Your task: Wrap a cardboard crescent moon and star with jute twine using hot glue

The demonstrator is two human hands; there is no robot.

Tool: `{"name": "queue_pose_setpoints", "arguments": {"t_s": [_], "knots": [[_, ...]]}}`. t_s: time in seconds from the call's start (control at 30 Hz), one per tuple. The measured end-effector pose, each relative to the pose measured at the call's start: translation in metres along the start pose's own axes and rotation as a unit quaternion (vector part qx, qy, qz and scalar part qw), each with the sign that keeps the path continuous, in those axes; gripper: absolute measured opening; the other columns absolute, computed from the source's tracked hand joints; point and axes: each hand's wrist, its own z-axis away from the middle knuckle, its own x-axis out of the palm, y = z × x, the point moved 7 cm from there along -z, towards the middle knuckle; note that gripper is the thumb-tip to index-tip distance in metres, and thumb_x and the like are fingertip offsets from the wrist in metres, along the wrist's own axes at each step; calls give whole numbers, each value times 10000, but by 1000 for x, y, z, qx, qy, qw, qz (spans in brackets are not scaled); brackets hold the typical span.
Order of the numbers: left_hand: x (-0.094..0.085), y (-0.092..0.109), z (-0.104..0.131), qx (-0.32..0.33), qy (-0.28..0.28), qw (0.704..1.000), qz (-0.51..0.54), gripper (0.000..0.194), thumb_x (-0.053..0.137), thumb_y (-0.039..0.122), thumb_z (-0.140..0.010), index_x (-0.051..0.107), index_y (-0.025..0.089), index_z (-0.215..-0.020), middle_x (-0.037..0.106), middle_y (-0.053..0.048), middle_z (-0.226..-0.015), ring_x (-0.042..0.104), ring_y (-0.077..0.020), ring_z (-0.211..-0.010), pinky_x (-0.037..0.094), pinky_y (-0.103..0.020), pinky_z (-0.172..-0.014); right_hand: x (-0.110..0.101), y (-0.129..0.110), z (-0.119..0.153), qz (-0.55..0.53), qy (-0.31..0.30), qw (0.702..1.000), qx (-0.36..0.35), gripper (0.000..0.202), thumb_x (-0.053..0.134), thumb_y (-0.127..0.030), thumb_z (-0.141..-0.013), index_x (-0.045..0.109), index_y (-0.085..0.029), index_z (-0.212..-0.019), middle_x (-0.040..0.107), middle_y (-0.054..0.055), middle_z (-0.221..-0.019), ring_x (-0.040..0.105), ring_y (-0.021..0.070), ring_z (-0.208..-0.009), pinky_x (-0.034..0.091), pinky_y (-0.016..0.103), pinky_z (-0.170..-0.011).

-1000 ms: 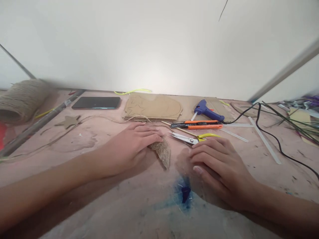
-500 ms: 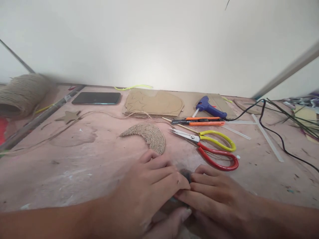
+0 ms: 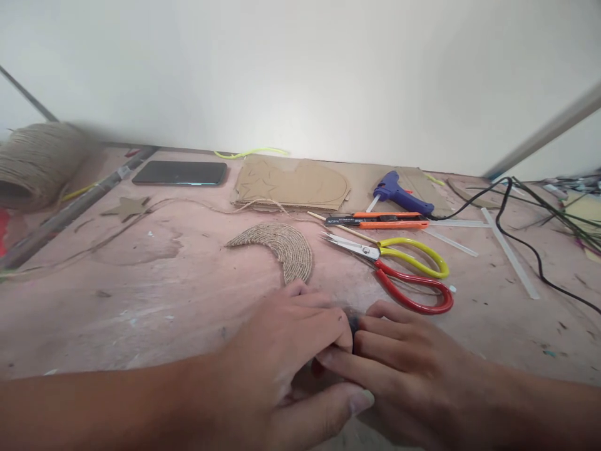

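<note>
My left hand (image 3: 300, 351) is curled palm-down on the table, its thumb stretched towards my right hand (image 3: 408, 357). The right fingers are bent too, and the two hands meet at the fingertips. Something dark shows in the narrow gap between them, but what they hold is hidden under the fingers. Just beyond my left knuckles lies a crescent (image 3: 286, 244) covered in rows of twine, its lower end close to the hand. Scissors (image 3: 369, 250) with one yellow and one red handle lie past my right hand, blades pointing left.
Behind the scissors are an orange-and-black utility knife (image 3: 375, 220), a blue glue gun (image 3: 399, 193) and glue sticks (image 3: 509, 254). Cut cardboard (image 3: 300, 181) with drawn shapes lies at the back. Leftward are a phone (image 3: 181, 173), a cardboard star (image 3: 126, 208) and a twine roll (image 3: 44, 160).
My left thumb has moved further right and shows more plainly over the right fingers. Both hands stay together. The view has tilted slightly, so the things on the table appear a little higher.
</note>
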Motion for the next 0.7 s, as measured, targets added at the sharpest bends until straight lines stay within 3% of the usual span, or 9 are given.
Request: {"name": "queue_pose_setpoints", "arguments": {"t_s": [0.23, 0.4, 0.7], "knots": [[4, 1, 0, 0, -28, 999, 27, 216, 709, 292, -1004, 541, 218, -888, 599, 51, -778, 550, -149, -728, 421, -372, -824, 9, 1, 1, -8, -70, 997, 7, 363, 396, -230, -1173, 591, -172, -1474, 654, -8, -867, 513, 211, -720, 334, 421, -745], [1, 1, -1, 9, -41, 995, 89, 194, 676, 235, -988, 508, 226, -891, 606, 27, -790, 550, -157, -739, 451, -338, -761, 8, 1, 2, -15, -58, 998, 3, 366, 442, -205, -1154, 588, -189, -1489, 638, -13, -851, 478, 215, -708, 329, 425, -744], [11, -10, 1, -133, -88, 952, 261, 245, 662, 270, -978, 469, 228, -832, 470, 48, -763, 437, -123, -670, 377, -254, -564, 1, -5, 2, 37, -43, 998, -9, 389, 337, -200, -1172, 590, -201, -1468, 695, -1, -898, 531, 221, -728, 368, 441, -774]]}}
